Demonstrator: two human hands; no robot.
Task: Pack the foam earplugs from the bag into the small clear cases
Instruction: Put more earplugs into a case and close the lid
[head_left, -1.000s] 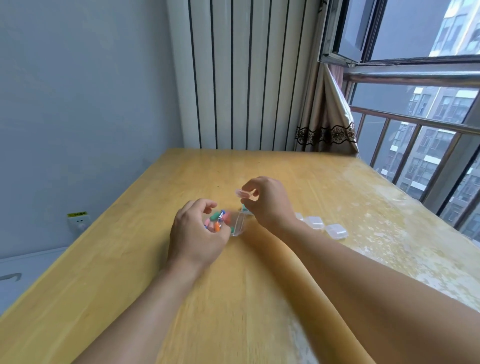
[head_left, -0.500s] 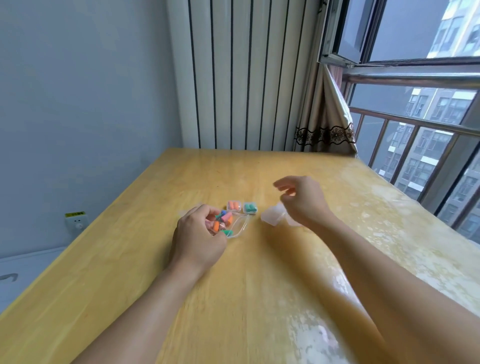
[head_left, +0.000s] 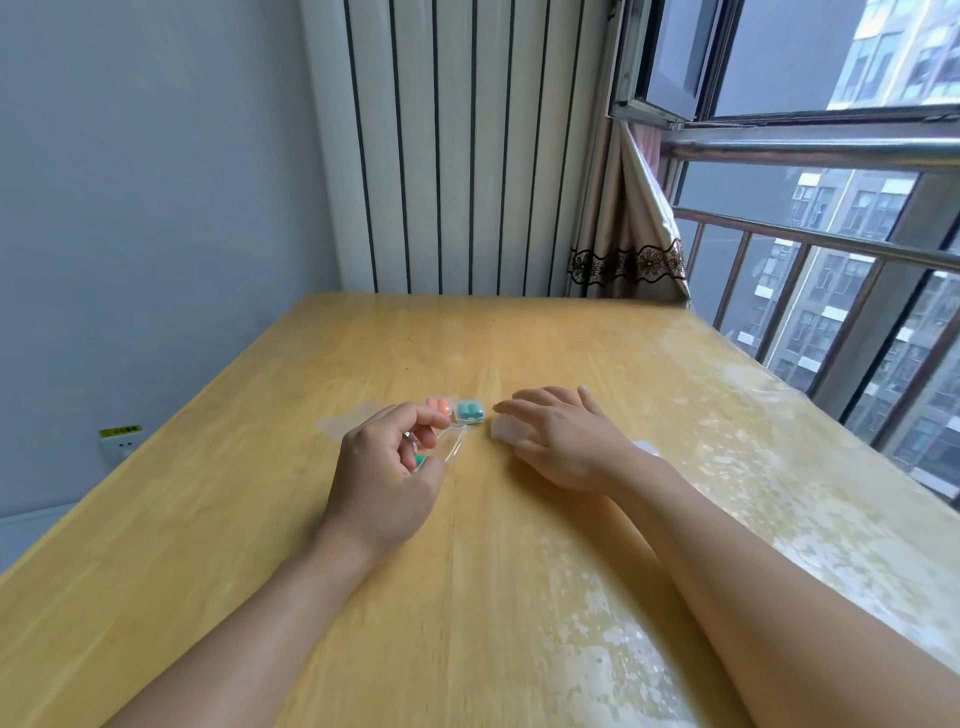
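Earplugs in a clear bag (head_left: 447, 447) are being pinched by the left hand (head_left: 387, 478), just before two filled cases (head_left: 456, 409). An empty case (head_left: 503, 429) is being covered by the right hand (head_left: 563, 441), fingers spread; opening it seems next.

The left hand (head_left: 387, 467) curls over the clear bag (head_left: 451, 446), hiding most of it; only one green earplug (head_left: 420, 461) peeks between the fingers, so the count inside cannot be told. The right hand (head_left: 563, 439) covers most of a clear case (head_left: 501, 430), whose contents cannot be told. Behind the right wrist, another clear case (head_left: 645, 447) shows only an edge. Both forearms are cut off by the bottom edge.
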